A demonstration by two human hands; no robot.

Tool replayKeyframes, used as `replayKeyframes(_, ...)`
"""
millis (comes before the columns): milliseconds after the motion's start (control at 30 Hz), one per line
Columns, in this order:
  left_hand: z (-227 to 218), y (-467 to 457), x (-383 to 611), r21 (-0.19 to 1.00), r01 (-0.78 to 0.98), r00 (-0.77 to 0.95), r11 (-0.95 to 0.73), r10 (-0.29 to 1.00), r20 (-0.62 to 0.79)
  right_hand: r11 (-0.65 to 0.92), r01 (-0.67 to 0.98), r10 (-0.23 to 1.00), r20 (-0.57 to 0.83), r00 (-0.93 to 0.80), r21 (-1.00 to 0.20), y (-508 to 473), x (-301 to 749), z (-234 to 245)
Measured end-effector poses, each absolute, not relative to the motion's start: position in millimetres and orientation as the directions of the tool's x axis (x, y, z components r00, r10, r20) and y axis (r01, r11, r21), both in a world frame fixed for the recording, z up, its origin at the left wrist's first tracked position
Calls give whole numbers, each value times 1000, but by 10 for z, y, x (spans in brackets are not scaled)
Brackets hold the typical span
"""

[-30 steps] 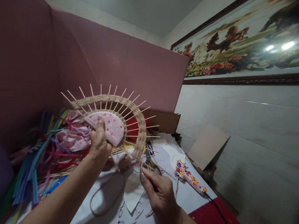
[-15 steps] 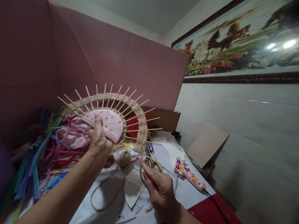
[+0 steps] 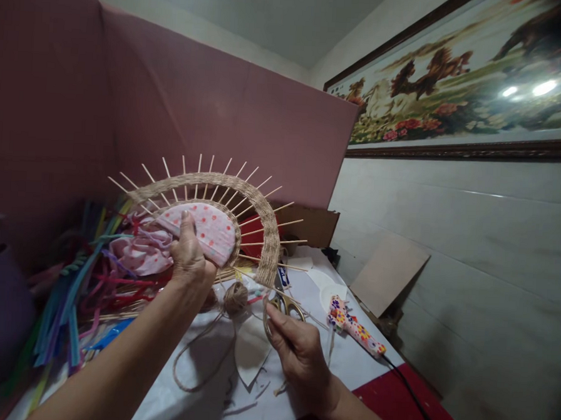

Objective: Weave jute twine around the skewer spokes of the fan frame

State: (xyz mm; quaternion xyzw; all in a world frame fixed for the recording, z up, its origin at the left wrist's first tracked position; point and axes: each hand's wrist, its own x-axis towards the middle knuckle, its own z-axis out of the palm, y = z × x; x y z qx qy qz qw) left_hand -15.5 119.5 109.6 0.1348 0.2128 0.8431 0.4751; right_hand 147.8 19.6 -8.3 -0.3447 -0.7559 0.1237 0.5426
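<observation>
My left hand (image 3: pixel 191 255) grips a half-round fan-like piece by its pink padded centre with red dots (image 3: pixel 216 232), thumb on the front face. Thin wooden sticks (image 3: pixel 292 222) radiate from the centre, and a woven twine band (image 3: pixel 270 247) runs across them in an arc. Below the band's lower right end, my right hand (image 3: pixel 301 349) is closed, thumb against forefinger, on a strand of twine (image 3: pixel 265 303). Gold-handled scissors (image 3: pixel 294 308) show just behind those fingers, partly hidden. A ball of twine (image 3: pixel 235 297) sits between the hands, with a loose loop (image 3: pixel 177 370) on the table.
A flower-patterned glue gun (image 3: pixel 356 327) with a black cord lies at right. Coloured pipe cleaners (image 3: pixel 61 324) and pink dotted cloth (image 3: pixel 139 253) crowd the left. Paper pieces (image 3: pixel 253 353) and scraps lie on the white tabletop. A pink panel (image 3: pixel 229 113) stands behind.
The view has shifted slightly. Both hands keep nearly the same place, the left still on the fan-like piece and the right still pinching the twine.
</observation>
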Motion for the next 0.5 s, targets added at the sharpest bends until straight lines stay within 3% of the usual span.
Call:
replayKeyframes(200, 1133, 1202, -184, 491, -782, -455, -385, 890, -25, 701, 385, 687, 714, -135, -601, 214, 1482, -38)
replayKeyframes(500, 1129, 1246, -181, 553, -771, -373, -316, 928, 10, 446, 216, 859, 483, 169, -869, 287, 1504, 12)
